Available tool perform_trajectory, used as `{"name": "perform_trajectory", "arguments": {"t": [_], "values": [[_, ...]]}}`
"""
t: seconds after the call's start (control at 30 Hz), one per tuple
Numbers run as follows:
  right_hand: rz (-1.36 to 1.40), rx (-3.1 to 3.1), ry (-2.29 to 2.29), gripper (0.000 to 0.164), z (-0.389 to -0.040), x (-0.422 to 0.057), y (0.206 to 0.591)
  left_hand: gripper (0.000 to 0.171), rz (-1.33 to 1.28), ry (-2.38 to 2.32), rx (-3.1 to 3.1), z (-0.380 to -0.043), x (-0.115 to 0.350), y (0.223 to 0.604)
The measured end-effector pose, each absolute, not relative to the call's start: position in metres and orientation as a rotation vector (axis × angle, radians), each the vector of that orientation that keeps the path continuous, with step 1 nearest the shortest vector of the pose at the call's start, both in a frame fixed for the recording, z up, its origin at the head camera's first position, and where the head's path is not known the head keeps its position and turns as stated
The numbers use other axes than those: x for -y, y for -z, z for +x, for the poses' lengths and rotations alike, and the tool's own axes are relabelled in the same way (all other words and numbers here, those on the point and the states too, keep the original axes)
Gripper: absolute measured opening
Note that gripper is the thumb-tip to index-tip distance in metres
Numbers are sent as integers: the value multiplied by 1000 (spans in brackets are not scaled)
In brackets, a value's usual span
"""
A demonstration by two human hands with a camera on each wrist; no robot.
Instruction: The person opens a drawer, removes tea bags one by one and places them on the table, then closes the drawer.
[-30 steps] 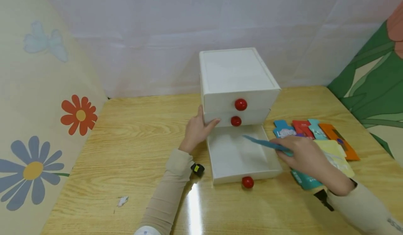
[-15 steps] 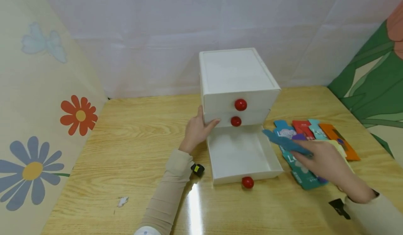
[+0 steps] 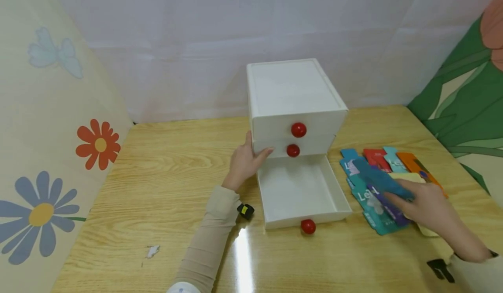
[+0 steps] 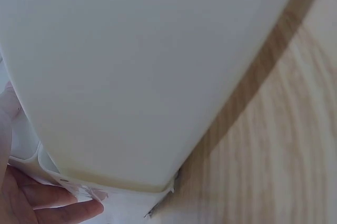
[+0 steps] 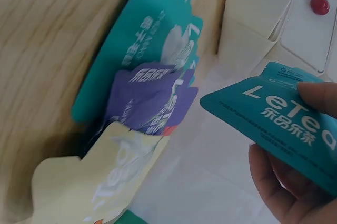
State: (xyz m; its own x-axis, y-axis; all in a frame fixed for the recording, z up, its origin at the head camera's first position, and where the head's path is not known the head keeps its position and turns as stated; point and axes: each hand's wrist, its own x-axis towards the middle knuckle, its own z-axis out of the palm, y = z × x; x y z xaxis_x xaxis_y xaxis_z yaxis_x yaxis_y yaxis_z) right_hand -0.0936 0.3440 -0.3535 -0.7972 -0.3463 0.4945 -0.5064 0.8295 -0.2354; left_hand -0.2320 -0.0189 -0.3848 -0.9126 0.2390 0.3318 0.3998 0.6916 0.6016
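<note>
A white drawer cabinet (image 3: pixel 296 87) stands with its bottom drawer (image 3: pixel 298 192) pulled out and the two drawers above it pushed in. My left hand (image 3: pixel 244 162) grips its left front corner, the thumb lying across the middle drawer's front; in the left wrist view, fingers (image 4: pixel 68 211) touch the cabinet's edge. My right hand (image 3: pixel 426 203) pinches a teal LeTea packet (image 5: pixel 279 111) between thumb and fingers. It holds this packet above a spread of packets, among them a teal one (image 5: pixel 150 40), a purple one (image 5: pixel 147 95) and a yellow one (image 5: pixel 100 176).
Red round knobs (image 3: pixel 298 129) mark the drawer fronts. Red (image 3: pixel 377 158) and orange (image 3: pixel 414 164) packets lie behind my right hand. A white scrap (image 3: pixel 153 251) is on the wooden table (image 3: pixel 177 170) at left. Painted panels stand at both sides, a pale sheet behind.
My right hand has carried the teal packet rightward, from over the pulled-out drawer to above the other packets. My left hand stays at the cabinet corner.
</note>
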Motion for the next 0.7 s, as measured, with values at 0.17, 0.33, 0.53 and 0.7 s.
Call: {"name": "perform_trajectory", "arguments": {"t": [0.17, 0.33, 0.53, 0.7], "values": [[543, 2636, -498, 20, -89, -357, 357, 68, -511, 1031, 2675, -231, 19, 384], [411, 2740, -467, 22, -87, -368, 358, 69, -509, 1031, 2685, -231, 19, 383], [159, 2949, -550, 32, -89, -396, 368, 69, -517, 1030, 2680, -230, 19, 381], [-227, 3132, -770, 78, -101, -459, 411, 70, -512, 1020, 2688, -231, 19, 382]]}}
